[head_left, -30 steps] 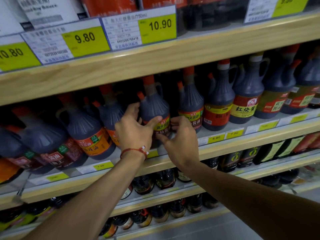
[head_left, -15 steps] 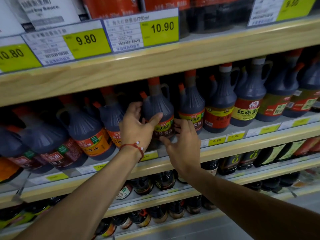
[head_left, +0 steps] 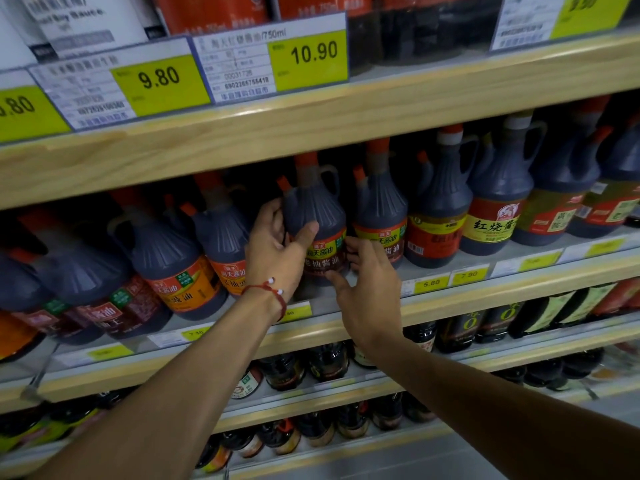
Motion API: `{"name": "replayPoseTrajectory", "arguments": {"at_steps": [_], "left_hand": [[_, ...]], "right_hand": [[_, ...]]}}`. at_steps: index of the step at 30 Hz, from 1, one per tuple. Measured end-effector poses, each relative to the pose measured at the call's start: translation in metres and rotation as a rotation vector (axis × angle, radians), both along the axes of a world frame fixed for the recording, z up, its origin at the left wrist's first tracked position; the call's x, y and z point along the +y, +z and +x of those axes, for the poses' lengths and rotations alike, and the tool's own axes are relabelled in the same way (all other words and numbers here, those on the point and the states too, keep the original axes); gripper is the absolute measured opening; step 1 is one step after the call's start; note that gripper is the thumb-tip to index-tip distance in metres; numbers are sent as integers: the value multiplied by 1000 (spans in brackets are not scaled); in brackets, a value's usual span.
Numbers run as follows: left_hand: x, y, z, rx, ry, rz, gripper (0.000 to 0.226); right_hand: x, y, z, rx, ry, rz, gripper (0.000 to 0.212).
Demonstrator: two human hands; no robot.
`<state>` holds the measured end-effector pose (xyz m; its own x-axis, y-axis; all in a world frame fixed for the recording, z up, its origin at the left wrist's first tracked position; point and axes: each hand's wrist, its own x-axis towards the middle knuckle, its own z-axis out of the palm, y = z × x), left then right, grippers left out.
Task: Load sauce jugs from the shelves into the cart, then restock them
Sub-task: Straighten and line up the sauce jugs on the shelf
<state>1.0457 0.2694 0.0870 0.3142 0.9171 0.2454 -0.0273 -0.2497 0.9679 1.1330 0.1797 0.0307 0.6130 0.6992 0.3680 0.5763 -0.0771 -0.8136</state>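
Note:
A dark sauce jug (head_left: 317, 216) with an orange cap and a red-and-green label stands on the middle shelf (head_left: 450, 303), among a row of similar jugs. My left hand (head_left: 277, 251), with a red cord on the wrist, grips this jug's left side, thumb across its front. My right hand (head_left: 367, 282) is at the jug's lower right, fingers curled against its label between it and the neighbouring jug (head_left: 381, 209). No cart is in view.
More jugs fill the shelf to the left (head_left: 166, 258) and right (head_left: 498, 202). A wooden shelf (head_left: 311, 126) with yellow price tags hangs close above the jug caps. Lower shelves hold smaller dark bottles (head_left: 329, 362).
Both hands have stayed on the same jug; my left thumb has slid further across its front and the view has shifted slightly closer.

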Motion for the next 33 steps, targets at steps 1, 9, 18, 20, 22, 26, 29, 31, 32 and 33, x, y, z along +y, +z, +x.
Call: {"name": "replayPoseTrajectory", "arguments": {"at_steps": [1,9,18,20,22,26,29,31,32,33], "left_hand": [[0,-1,0,5,4,5,47],[-2,-13,2,153,90,87,75],[-15,-5,3,249,177,148,72],[-22,-1,-6,231,165,167,64],[-27,1,-22,227,198,215,54],[-29,9,-64,207,331,416,34],[-13,13,-94,259,388,529,36],[-3,16,-110,288,394,560,45],[2,17,-117,320,383,568,50],[6,17,-121,369,370,567,57]], "right_hand": [[0,0,1,-4,8,1,51],[-5,4,2,5,61,-43,58],[-11,12,2,-7,107,-101,62],[-14,11,-4,-11,87,-60,52],[-17,9,-13,-45,81,-17,40],[-14,7,-40,-76,111,-5,29],[-3,10,-63,-44,133,-22,40],[6,12,-80,-21,138,-43,50],[11,13,-87,-10,125,-50,55],[16,15,-94,3,107,-60,59]]}}
